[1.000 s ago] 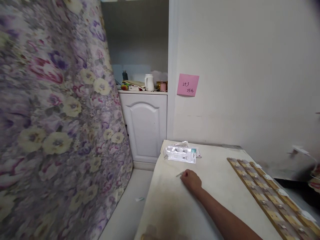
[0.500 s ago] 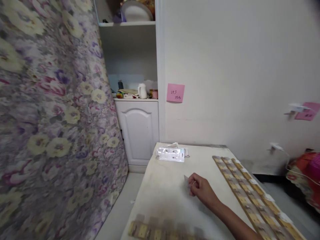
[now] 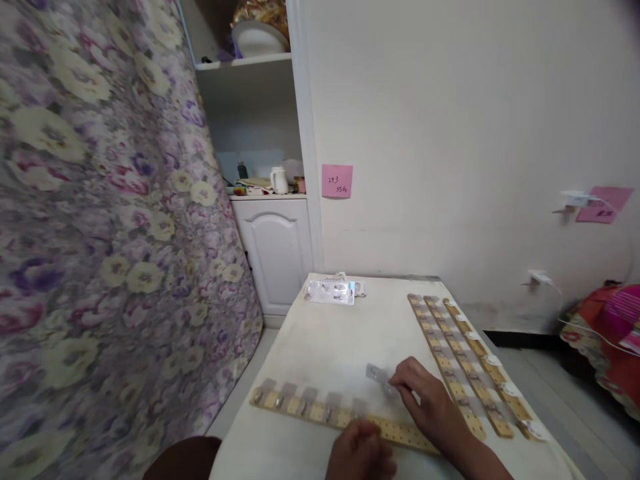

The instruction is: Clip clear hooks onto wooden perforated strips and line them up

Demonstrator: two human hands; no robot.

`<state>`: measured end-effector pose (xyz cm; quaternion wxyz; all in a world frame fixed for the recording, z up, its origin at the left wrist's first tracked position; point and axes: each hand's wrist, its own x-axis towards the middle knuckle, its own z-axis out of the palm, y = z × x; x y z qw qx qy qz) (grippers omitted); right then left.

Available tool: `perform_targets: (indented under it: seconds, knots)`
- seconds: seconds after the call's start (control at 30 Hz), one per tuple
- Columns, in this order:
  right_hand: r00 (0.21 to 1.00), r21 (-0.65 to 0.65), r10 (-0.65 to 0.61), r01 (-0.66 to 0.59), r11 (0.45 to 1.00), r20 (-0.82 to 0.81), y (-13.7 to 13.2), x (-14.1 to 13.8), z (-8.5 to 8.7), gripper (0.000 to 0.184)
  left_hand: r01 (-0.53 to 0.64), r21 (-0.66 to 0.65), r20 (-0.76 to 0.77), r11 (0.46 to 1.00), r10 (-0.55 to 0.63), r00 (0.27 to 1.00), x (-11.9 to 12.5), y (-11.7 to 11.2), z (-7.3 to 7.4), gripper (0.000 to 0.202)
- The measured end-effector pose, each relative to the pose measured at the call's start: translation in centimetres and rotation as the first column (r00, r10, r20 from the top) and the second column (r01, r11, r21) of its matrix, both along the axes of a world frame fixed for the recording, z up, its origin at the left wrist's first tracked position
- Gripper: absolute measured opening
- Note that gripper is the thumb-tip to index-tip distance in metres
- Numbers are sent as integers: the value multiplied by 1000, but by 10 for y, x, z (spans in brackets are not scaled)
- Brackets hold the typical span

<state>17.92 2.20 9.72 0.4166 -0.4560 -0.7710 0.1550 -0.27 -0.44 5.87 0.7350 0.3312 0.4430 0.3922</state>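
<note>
My right hand (image 3: pixel 425 397) pinches one end of a small clear plastic piece (image 3: pixel 376 373), holding it over the near part of the table. My left hand (image 3: pixel 359 450), its fingers curled together, is at the near edge of a long yellow wooden strip (image 3: pixel 316 411) with rows of small holes; whatever those fingers hold is hidden. Along the left part of this strip, several clear plastic pieces stick out from small metal clips. The strip's right part, beside my right hand, shows bare holes.
Three similar strips (image 3: pixel 465 363) lie side by side at the table's right, the outermost with white round pieces. Clear packaging (image 3: pixel 330 292) lies at the far left corner of the white table (image 3: pixel 320 340). A floral curtain (image 3: pixel 125 267) hangs at left; a dark brown rounded shape (image 3: pixel 183 460) shows below.
My left hand has come into view at the near strip. My right hand has moved nearer with the clear plastic piece. The view has tilted down, showing more of the near strip.
</note>
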Motion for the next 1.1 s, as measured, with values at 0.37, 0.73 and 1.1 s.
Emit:
perform_targets:
  seconds: [0.37,0.73,1.1]
  knots:
    - [982,5,55,-57,998,183,-14,6,-9,26,-124,48,40,991,122,992,29,0,36,21]
    - [975,0,67,-68,998,211,-22,9,-20,21,-93,28,72,995,91,993,34,-13,28,18]
    - [992,-90,108,-102,991,60,-22,19,-20,34,-164,-108,44,981,170,985,41,-17,7,18]
